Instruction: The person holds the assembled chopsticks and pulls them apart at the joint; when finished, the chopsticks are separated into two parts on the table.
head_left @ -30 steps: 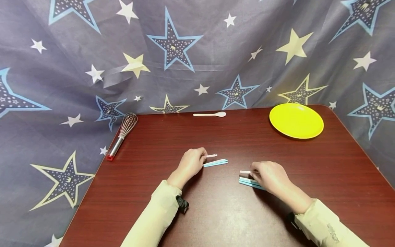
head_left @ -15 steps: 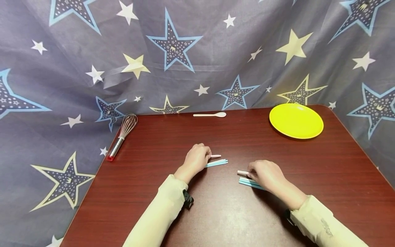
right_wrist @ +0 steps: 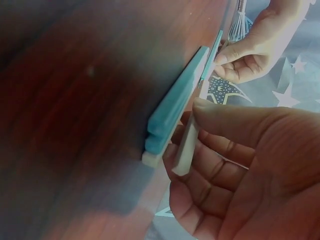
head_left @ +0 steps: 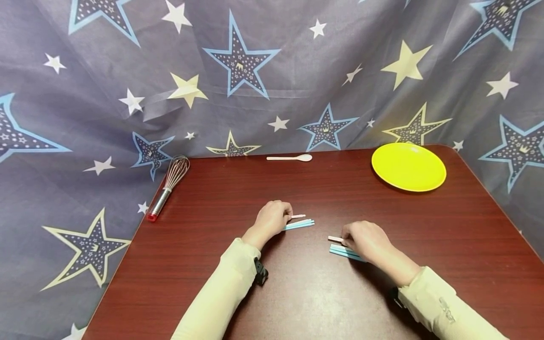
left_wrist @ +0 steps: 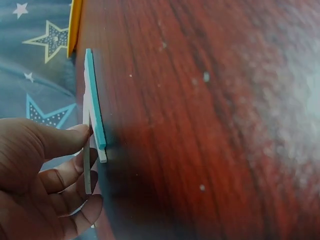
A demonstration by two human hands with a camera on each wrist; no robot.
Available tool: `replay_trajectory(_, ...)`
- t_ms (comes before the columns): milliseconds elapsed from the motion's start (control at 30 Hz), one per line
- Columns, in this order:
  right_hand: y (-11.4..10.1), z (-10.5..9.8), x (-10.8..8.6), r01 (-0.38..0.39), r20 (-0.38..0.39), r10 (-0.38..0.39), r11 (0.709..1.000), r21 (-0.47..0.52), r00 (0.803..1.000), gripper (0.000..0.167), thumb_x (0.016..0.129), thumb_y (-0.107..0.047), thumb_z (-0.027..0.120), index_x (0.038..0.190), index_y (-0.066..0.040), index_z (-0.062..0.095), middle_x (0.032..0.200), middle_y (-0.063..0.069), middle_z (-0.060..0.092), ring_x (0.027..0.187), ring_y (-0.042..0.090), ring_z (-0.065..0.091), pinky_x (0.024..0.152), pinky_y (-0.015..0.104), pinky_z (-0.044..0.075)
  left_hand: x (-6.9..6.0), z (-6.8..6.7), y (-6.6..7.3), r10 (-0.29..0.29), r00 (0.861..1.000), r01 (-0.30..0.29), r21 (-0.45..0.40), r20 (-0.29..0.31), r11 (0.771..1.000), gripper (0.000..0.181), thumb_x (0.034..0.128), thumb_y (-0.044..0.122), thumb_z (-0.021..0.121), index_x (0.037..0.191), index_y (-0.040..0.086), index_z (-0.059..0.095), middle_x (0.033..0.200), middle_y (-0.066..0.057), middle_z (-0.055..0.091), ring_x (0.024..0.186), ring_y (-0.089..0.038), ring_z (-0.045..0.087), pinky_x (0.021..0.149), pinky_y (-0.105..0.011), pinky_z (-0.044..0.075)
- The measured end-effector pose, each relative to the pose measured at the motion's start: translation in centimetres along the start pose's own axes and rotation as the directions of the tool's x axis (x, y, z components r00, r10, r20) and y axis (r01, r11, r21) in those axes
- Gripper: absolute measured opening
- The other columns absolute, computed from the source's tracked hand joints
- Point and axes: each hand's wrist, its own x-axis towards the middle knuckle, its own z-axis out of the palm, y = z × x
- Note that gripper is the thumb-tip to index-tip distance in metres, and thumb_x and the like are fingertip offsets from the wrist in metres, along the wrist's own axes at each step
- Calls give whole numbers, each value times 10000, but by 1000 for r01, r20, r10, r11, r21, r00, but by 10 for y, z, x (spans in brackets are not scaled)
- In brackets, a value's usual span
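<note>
My left hand [head_left: 272, 218] pinches a thin whitish stick [left_wrist: 87, 172] between thumb and fingers. Just in front of it on the table lies a small group of blue and white sticks [head_left: 300, 225], partly behind the hand in the head view. A pale square-edged stick [right_wrist: 186, 152] is pinched in my right hand [head_left: 369, 240], its free end [head_left: 335, 239] pointing left. Close alongside, a second group of blue sticks [right_wrist: 172, 107] with a white one [right_wrist: 150, 159] lies on the table; the right hand covers its right end in the head view.
A whisk [head_left: 169, 186] lies along the table's left edge. At the back are a pale spoon [head_left: 293, 158] and a yellow plate [head_left: 409, 167] on the right. A star-patterned cloth [head_left: 272, 108] hangs behind the brown table [head_left: 238, 184].
Over the last second my left hand has shifted right with its stick. The right hand has moved slightly left with its own. Both groups on the table have stayed in place.
</note>
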Motion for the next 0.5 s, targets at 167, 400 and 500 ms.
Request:
replay_trajectory(167, -1, 1, 1, -6, 11, 6, 1000, -3, 1000, 115, 765, -92, 775, 747, -173, 696, 711, -65, 653, 621, 160, 595, 549, 370, 470, -1, -1, 0, 6, 1000, -6, -9, 20, 1000, 120, 882, 172, 714, 771, 183, 671, 805, 44, 606, 821, -170, 598, 734, -346, 482)
replay_trajectory(400, -2, 1, 3, -13, 22, 13, 1000, -1, 1000, 103, 778, -94, 771, 766, -166, 699, 739, -56, 671, 658, 174, 622, 570, 368, 484, -3, -1, -3, -4, 999, 5, -25, 35, 1000, 127, 887, 191, 715, 771, 201, 663, 813, 55, 602, 814, -156, 582, 724, -340, 476)
replay_trajectory(500, -2, 2, 3, -10, 26, 10, 1000, 0, 1000, 102, 780, -96, 772, 773, -168, 700, 743, -58, 672, 663, 171, 624, 574, 365, 485, -3, -2, -4, -7, 999, 9, -32, 47, 999, 120, 890, 190, 712, 782, 201, 660, 803, 55, 589, 799, -149, 563, 716, -332, 465)
